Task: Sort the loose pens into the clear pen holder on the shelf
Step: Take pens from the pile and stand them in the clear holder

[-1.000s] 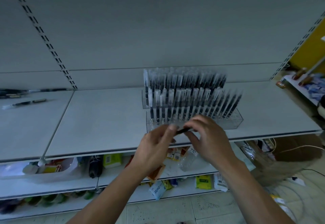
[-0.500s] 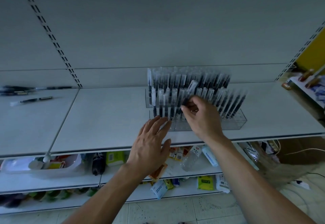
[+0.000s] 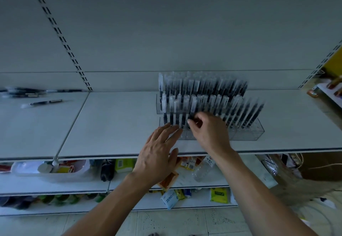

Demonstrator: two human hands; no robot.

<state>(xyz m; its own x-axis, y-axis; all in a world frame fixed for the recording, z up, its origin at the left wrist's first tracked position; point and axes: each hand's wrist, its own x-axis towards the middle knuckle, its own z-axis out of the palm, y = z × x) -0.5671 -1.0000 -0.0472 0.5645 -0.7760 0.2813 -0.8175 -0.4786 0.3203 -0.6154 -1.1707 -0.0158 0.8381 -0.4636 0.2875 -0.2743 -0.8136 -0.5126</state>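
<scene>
A clear pen holder (image 3: pixel 248 133) stands on the white shelf (image 3: pixel 114 124), with a second clear rack behind it. Both are packed with upright black pens with clear caps. My right hand (image 3: pixel 209 133) pinches one black pen (image 3: pixel 193 109) in the front row, its lower end down in the holder. My left hand (image 3: pixel 159 152) has straight fingers whose tips touch the holder's front left corner. Loose pens (image 3: pixel 44 102) lie far left on the shelf, several more bunched against the back wall (image 3: pixel 27 92).
Below the shelf run two lower shelves holding a clear tub (image 3: pixel 55 169), a plastic bottle (image 3: pixel 202 169), snack packets and a dark bottle. At far right stand another rack's edge (image 3: pixel 329 91), a cardboard box and cables on the floor.
My right hand carried the pen from in front of the holder up to the front row and lowered it in. My left hand let go and flattened against the holder's front.
</scene>
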